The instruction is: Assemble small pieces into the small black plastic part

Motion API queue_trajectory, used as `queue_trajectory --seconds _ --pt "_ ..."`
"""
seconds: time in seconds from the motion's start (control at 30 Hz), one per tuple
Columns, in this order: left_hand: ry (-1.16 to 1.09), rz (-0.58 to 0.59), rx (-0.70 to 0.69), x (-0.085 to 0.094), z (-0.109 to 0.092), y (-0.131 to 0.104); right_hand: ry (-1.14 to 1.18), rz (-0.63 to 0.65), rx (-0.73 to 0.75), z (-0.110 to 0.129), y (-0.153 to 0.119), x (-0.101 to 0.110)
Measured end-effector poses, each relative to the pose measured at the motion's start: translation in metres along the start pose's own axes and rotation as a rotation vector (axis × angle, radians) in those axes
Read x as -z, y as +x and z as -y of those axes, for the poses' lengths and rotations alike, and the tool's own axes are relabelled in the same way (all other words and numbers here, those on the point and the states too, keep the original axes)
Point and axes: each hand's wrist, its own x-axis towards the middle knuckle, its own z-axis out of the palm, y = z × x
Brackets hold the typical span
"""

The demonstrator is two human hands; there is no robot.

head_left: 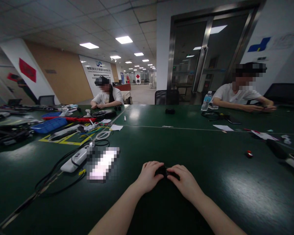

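Observation:
My left hand [150,176] and my right hand [183,181] meet over the green table [142,205]. Between them is a small black object [162,171], dark against the tabletop. Thumb and fingers of the left hand curl round its left end. On its right side, the right hand pinches it between thumb and fingertips. The fingers cover much of the object, so its exact kind does not show. Left of my hands lies a bright, pixelated phone-like screen [105,163].
A white power strip [75,159] with black cables lies to the left, near a blue tray [49,125]. Farther off are a black case [170,111], a water bottle [206,101] and a small red item [249,154]. Two people [110,96] [237,94] sit across the table.

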Motion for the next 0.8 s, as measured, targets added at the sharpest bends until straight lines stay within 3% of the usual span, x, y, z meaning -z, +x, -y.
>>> queue_trajectory --seconds 0.47,0.8 --pt "-0.020 -0.001 -0.001 0.0012 -0.0005 -0.0007 -0.105 0.011 0.044 -0.0021 -0.0033 -0.0038" --pt "-0.007 -0.003 0.006 0.0026 -0.0033 0.0001 -0.137 0.011 -0.012 0.0030 -0.0025 -0.0039"
